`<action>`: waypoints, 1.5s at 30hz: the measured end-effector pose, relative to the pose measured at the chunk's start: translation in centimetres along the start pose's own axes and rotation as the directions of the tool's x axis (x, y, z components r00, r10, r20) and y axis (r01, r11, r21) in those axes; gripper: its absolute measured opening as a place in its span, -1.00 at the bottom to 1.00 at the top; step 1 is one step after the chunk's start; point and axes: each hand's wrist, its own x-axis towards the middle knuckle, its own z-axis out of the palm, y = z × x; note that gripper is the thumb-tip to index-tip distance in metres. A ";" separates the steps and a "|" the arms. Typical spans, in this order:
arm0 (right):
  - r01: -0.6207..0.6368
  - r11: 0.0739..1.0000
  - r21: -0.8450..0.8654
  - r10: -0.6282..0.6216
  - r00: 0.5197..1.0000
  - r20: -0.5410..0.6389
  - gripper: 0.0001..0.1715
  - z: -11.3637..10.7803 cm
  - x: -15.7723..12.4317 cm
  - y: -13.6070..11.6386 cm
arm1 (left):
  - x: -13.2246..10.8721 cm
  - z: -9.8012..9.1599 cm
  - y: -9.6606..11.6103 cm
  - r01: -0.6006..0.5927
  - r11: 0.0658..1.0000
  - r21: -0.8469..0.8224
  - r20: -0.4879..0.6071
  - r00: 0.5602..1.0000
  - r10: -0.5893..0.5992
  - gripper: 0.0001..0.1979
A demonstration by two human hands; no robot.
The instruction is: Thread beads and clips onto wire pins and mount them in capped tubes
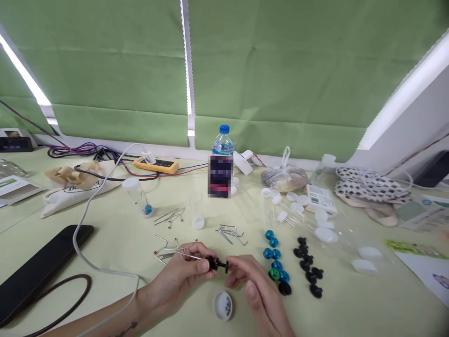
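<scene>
My left hand (184,269) pinches a small black spool-like part (216,264) between thumb and fingers. A thin metal rod (189,253) runs along the same fingers. My right hand (257,292) is beside the part's flanged right end, its fingers stretched out and the thumb apart. Whether a fingertip touches the flange I cannot tell. Just below the hands sits a white cap (216,306) with several small shiny pieces in it. Right of my right hand lie several blue metal discs (268,253), a green disc (274,274) and several black knobbed parts (310,277).
Bent metal rods (231,233) lie beyond the hands. Clear tubes (197,210) and white caps (326,235) spread across the back and right. A white cable (101,269) crosses my left forearm. A bottle (223,140) stands near the green blinds, and a black slab (42,267) lies left.
</scene>
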 end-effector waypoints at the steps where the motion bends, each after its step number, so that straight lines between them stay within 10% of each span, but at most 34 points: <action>1: -0.002 1.000 -0.005 0.002 1.000 0.003 -0.55 0.0 0.0 -0.1 | 0.0 0.0 0.0 -0.002 1.000 0.001 -0.002 1.000 0.002 -0.82; 45: -0.050 0.988 0.143 0.045 0.998 0.038 -0.45 -0.2 -0.5 1.3 | 0.4 -0.1 0.3 -0.037 0.999 0.011 0.030 0.999 0.037 -0.81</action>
